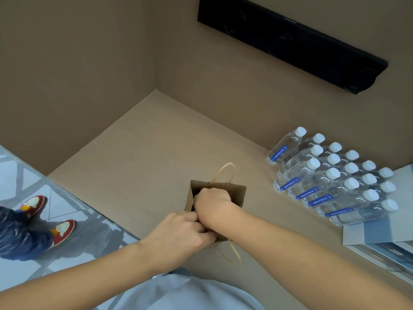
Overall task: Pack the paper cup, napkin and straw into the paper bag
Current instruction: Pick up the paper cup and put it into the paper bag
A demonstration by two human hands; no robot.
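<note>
Brown cardboard bench point(138, 139), paper bag point(239, 193) upright near its front edge. Right hand point(212, 203) plunged inside, fingers hidden, grip impossible to tell; left hand point(181, 231) pinching the near rim. Best to hold that mouth wide and set the load down straight.

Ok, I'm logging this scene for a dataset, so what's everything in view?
bag: one, brown paper, open, upright, mid-table; one twine handle up at its far side, one hanging at its near side.
bottles: about twenty, clear with white caps and blue labels, packed together, right of the bag.
box: one, white and blue, at the right edge.
black bar: one, on the far wall.
table: brown cardboard surface.
shoes: a pair, red and white, on the floor at left.
left hand: at the bag's near rim.
right hand: reaching into the bag, grip hidden.
</note>
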